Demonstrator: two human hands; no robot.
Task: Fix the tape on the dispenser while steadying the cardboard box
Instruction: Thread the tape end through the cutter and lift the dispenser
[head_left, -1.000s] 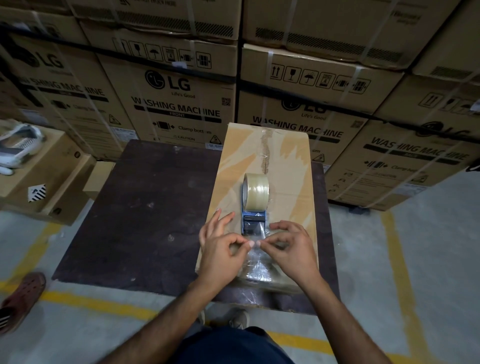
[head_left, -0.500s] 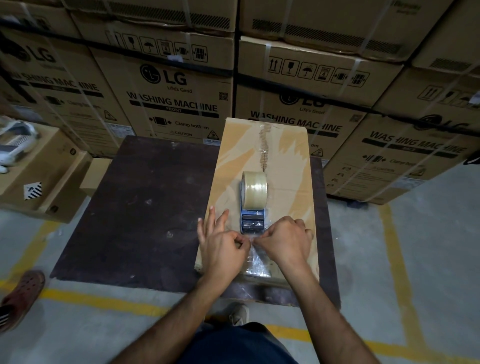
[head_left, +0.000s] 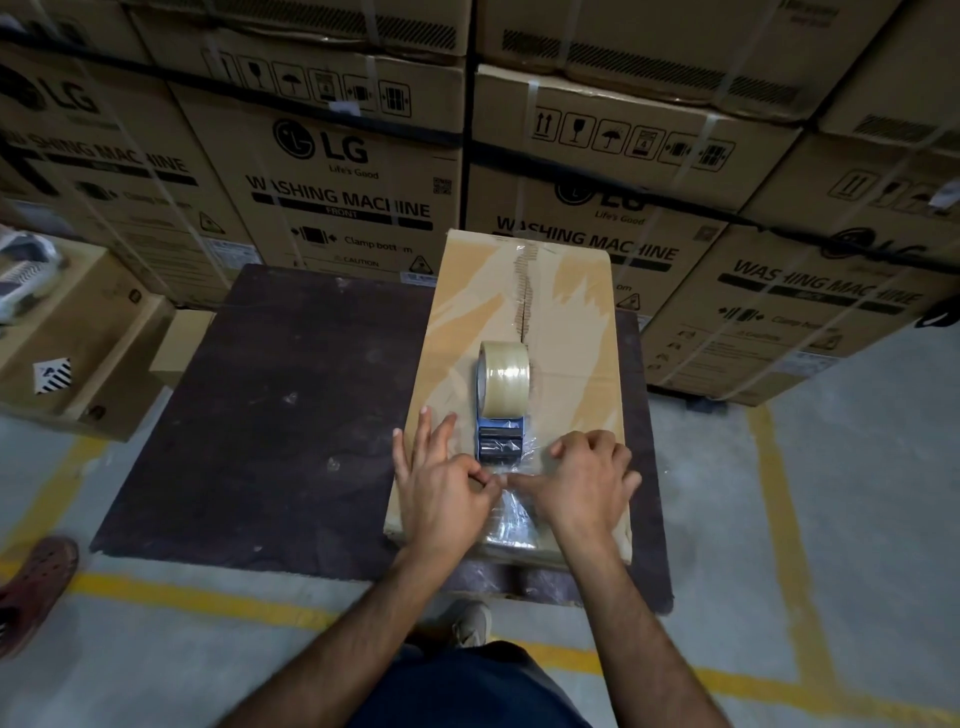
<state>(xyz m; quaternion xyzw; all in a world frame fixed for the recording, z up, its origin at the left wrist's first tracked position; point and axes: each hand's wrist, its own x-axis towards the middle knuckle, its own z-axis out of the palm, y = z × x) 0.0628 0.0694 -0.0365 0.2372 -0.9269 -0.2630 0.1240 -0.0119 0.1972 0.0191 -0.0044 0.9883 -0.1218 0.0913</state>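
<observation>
Since a second ago your left hand (head_left: 441, 488) and right hand (head_left: 587, 480) have dropped onto the cardboard box (head_left: 571, 332) (steadying it), fingers pinching the loose tape (head_left: 511, 480) at the dispenser (head_left: 500, 441).

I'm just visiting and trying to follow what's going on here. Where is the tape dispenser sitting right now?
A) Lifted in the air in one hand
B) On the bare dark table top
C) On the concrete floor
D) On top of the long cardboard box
D: the tape dispenser stands on the cardboard box, with the left hand and right hand working the loose clear tape just in front of it.
</observation>
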